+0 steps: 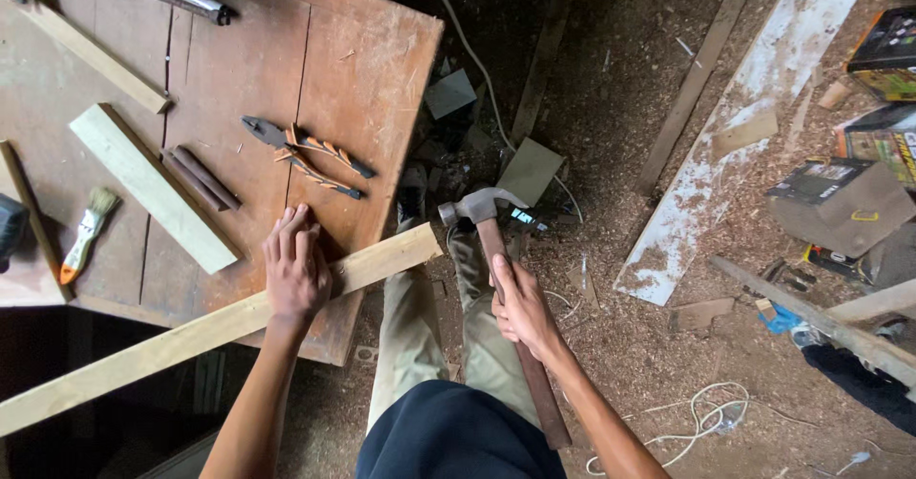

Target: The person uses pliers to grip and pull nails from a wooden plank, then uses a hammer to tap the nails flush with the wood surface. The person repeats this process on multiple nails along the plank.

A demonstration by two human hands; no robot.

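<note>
Across the brown wooden surface (363, 50) a long pale wood strip (172, 343) lies slantwise, its near end jutting past the surface's edge toward the sawdust-strewn floor (630, 345). Left hand (296, 269) lies flat on the strip, fingers spread and pressing down, closed round nothing. Right hand (523, 309) is wrapped fully about the wooden shaft of a claw hammer (496, 279), gripping about a third of the way down from the head, which hovers just beside the strip's overhanging end (420, 242).

To strike well here, I judge the pinning hand should stay well back from the end, as it is, with weight bearing straight down so the strip cannot skid or bounce. A hold lower on the shaft would give more swing; the present choked hold suits short, controlled taps. The unsupported end may flex, so blows nearer the surface's edge would land more solidly.

Farther back on the surface lie a shorter pale wood block (153, 188), orange-handled pliers (305, 155) and a small paintbrush (86, 231).
</note>
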